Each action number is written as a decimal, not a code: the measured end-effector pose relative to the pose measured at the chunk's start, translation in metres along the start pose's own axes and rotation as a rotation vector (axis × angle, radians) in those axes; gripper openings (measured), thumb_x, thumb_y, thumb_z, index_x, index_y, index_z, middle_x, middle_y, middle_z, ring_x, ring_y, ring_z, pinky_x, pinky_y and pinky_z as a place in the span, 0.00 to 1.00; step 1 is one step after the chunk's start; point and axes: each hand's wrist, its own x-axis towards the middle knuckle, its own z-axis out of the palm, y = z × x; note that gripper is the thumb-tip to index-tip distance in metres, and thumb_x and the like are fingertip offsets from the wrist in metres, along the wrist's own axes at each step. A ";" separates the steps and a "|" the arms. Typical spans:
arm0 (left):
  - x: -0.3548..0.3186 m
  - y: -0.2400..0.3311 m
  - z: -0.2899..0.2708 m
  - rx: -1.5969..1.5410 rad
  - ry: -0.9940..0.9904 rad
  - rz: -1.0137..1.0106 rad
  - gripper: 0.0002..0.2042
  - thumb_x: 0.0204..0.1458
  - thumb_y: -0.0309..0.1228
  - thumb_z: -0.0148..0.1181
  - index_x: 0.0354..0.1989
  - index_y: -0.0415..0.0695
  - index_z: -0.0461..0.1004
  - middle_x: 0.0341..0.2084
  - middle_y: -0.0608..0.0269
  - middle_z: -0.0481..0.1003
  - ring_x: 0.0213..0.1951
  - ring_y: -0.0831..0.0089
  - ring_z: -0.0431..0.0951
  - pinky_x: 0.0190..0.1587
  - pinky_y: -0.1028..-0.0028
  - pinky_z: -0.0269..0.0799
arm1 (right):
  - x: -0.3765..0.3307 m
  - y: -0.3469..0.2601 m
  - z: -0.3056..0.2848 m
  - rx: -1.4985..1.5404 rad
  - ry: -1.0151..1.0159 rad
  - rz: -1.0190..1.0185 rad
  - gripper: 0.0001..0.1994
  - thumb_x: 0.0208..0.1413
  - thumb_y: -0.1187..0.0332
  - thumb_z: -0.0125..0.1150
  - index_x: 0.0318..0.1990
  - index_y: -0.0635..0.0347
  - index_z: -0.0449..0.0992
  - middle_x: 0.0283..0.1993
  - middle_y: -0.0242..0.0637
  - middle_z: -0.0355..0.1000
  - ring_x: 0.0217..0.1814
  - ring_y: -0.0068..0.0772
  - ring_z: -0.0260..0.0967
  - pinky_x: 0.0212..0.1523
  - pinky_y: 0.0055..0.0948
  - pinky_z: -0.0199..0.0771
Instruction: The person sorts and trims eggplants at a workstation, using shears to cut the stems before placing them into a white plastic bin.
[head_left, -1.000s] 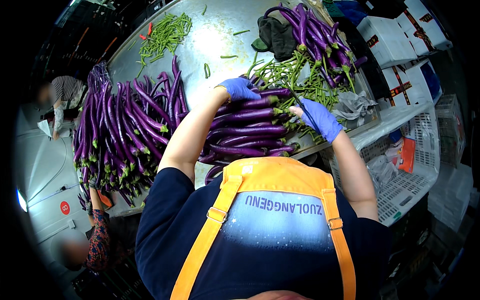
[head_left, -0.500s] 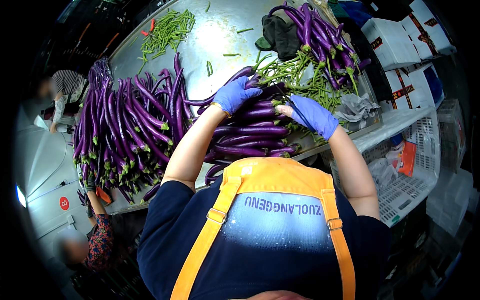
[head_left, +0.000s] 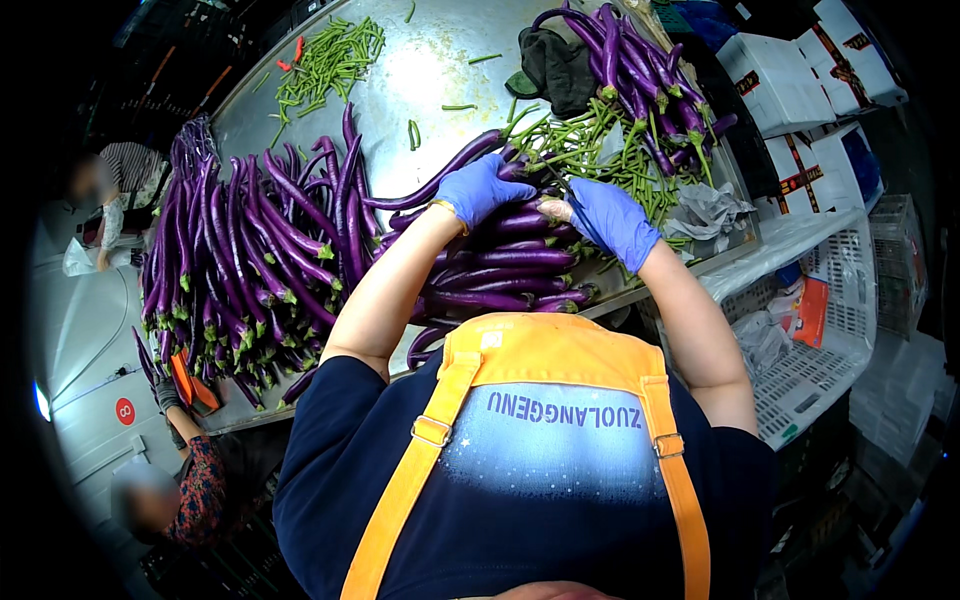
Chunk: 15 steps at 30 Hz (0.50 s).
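Observation:
My left hand [head_left: 483, 190], in a blue-purple glove, closes over the stem end of a long purple eggplant [head_left: 440, 180]. Close on its right, my right hand [head_left: 612, 222], gloved the same with the thumb tip uncovered, is closed on a thin dark tool [head_left: 574, 202]; whether it is a knife or scissors I cannot tell. Its tip points toward the stem ends by my left hand. Below both hands lies a row of eggplants [head_left: 505, 280], stems to the right. Cut green stems [head_left: 590, 150] are heaped just beyond my right hand.
A big eggplant pile [head_left: 240, 240] covers the left of the metal table [head_left: 420, 60]. More eggplants [head_left: 640, 70] and a dark cloth [head_left: 556, 72] lie at the far right. A white crate [head_left: 800, 375] stands at right. A co-worker's gloved hand [head_left: 167, 395] is at lower left.
My right hand has shifted slightly left and down, and my left hand slightly right, so they are closer. At lower left the co-worker's hand has drawn back from the pile with eggplants.

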 end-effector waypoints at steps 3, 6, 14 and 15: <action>0.006 -0.007 0.003 0.012 0.015 0.017 0.33 0.51 0.57 0.69 0.56 0.41 0.76 0.46 0.41 0.81 0.50 0.48 0.82 0.53 0.61 0.74 | -0.001 0.007 0.008 -0.010 0.056 -0.065 0.32 0.62 0.36 0.56 0.47 0.63 0.79 0.43 0.58 0.79 0.47 0.62 0.77 0.48 0.51 0.76; 0.008 -0.007 0.006 0.019 0.031 0.032 0.33 0.53 0.57 0.68 0.56 0.40 0.76 0.46 0.41 0.81 0.50 0.47 0.81 0.54 0.61 0.74 | -0.004 0.001 0.002 -0.052 -0.034 0.052 0.34 0.61 0.34 0.55 0.47 0.62 0.79 0.43 0.59 0.79 0.46 0.62 0.77 0.48 0.51 0.76; 0.012 -0.004 0.011 0.003 0.014 -0.003 0.34 0.55 0.57 0.65 0.61 0.42 0.74 0.49 0.44 0.81 0.53 0.47 0.80 0.56 0.62 0.73 | -0.002 0.004 0.009 0.026 0.070 0.035 0.36 0.60 0.33 0.54 0.46 0.65 0.78 0.44 0.58 0.78 0.48 0.62 0.76 0.49 0.50 0.75; 0.014 -0.006 0.013 -0.001 0.008 -0.007 0.34 0.55 0.57 0.65 0.61 0.42 0.73 0.50 0.44 0.80 0.53 0.48 0.80 0.56 0.62 0.73 | -0.002 0.005 0.009 0.061 0.087 0.028 0.36 0.60 0.33 0.54 0.46 0.65 0.78 0.44 0.58 0.78 0.48 0.62 0.76 0.50 0.50 0.75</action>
